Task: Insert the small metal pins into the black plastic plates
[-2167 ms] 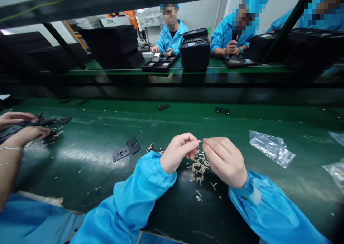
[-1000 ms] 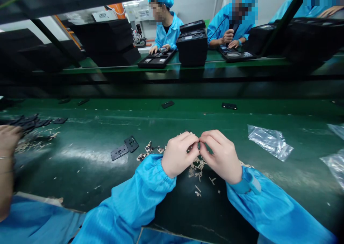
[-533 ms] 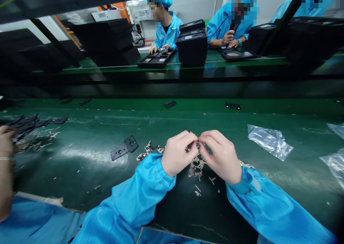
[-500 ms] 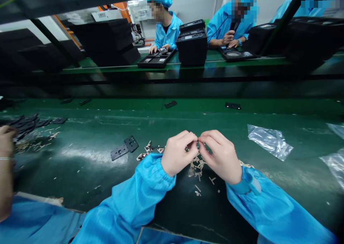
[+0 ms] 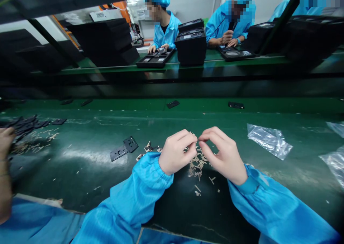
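Above the scrap pile (image 5: 197, 163), left hand (image 5: 176, 153) and right hand (image 5: 224, 156) pinch fingertips together.

This is a factory assembly line for small electronics. A long green conveyor belt (image 5: 188, 118) carries loose black plastic parts (image 5: 124, 149) and a litter of tiny tan offcuts (image 5: 199, 163). Beyond a second green desk (image 5: 215, 63), co-workers in blue smocks and caps (image 5: 164, 30) sit at black trays of handheld devices (image 5: 154, 59), beside a stack of black trays (image 5: 191, 45).
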Demonstrator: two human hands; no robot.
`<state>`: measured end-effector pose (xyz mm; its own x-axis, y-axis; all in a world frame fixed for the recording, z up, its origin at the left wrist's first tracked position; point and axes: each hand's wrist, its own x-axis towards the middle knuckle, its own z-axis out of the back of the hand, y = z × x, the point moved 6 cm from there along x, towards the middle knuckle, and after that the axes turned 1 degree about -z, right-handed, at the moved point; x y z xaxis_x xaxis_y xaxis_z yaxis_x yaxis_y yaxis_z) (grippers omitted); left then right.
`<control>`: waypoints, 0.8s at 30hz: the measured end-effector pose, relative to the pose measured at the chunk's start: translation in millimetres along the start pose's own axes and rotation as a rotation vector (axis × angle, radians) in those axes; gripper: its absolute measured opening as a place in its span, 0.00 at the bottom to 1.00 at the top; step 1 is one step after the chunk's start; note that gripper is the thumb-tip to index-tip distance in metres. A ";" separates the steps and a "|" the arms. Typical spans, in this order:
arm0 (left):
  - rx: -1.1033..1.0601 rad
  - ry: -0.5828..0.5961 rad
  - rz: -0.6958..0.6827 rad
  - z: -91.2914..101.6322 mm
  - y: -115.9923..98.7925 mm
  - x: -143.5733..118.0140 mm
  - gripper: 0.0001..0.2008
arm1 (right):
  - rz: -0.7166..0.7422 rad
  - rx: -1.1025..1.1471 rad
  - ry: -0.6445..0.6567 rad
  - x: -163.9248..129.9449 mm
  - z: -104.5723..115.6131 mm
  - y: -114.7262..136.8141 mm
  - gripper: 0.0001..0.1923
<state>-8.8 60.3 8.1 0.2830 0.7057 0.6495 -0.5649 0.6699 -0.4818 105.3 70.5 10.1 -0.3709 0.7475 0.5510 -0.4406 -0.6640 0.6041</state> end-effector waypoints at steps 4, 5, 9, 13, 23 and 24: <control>-0.011 0.006 -0.029 -1.5 -1.6 -0.6 0.07 | 0.012 0.089 0.021 0.7 0.6 0.1 0.03; -0.019 0.012 -0.028 -1.7 -1.2 -0.5 0.07 | 0.017 0.093 0.024 0.9 1.4 -0.3 0.04; -0.067 0.053 -0.029 -1.8 0.8 0.5 0.07 | 0.051 0.085 0.068 2.8 3.1 -0.5 0.05; -0.150 0.108 -0.004 -2.1 3.2 1.9 0.07 | 0.088 0.081 0.124 3.8 2.8 2.0 0.07; -0.193 0.089 0.045 4.0 8.1 6.1 0.07 | 0.055 0.019 0.009 5.9 12.3 -0.9 0.07; -0.151 0.065 0.017 6.1 8.5 6.0 0.07 | 0.034 0.013 0.008 6.2 13.5 -2.0 0.07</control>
<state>-16.6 68.8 11.5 0.3268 0.7274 0.6035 -0.4484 0.6814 -0.5785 114.9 76.2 20.0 -0.3922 0.7247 0.5665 -0.4169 -0.6890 0.5929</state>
